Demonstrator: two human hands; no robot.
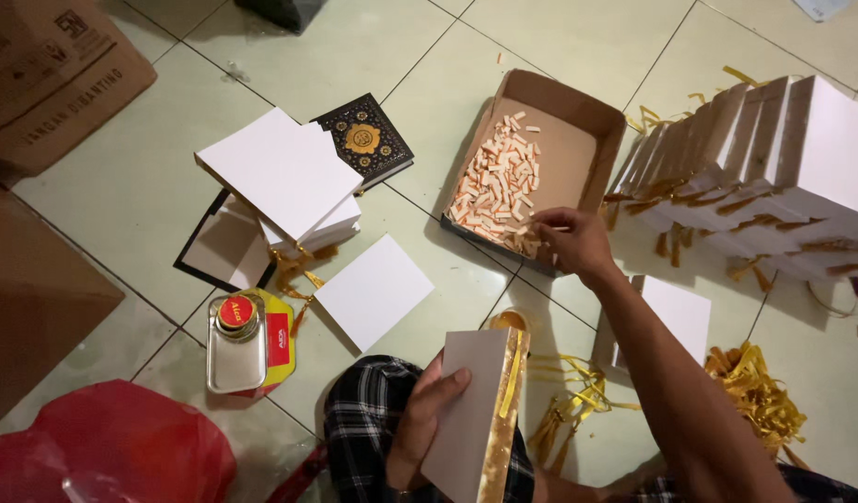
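My left hand (427, 410) grips a white-covered book (476, 410) with gilt page edges and a yellow ribbon, held over my lap. My right hand (571, 240) reaches into the near corner of a shallow cardboard tray (592, 126), its fingertips pinching one of several small pale paper strips (499, 186) piled there.
A row of white books (774, 168) with gold ribbons lies at the right. Loose gold ribbons (755, 387) lie on the tiled floor. At the left lie stacked white books (280, 172), a black ornate book (366, 140), a glue tin (247, 340), a red bag (122, 447) and a cardboard box (47, 74).
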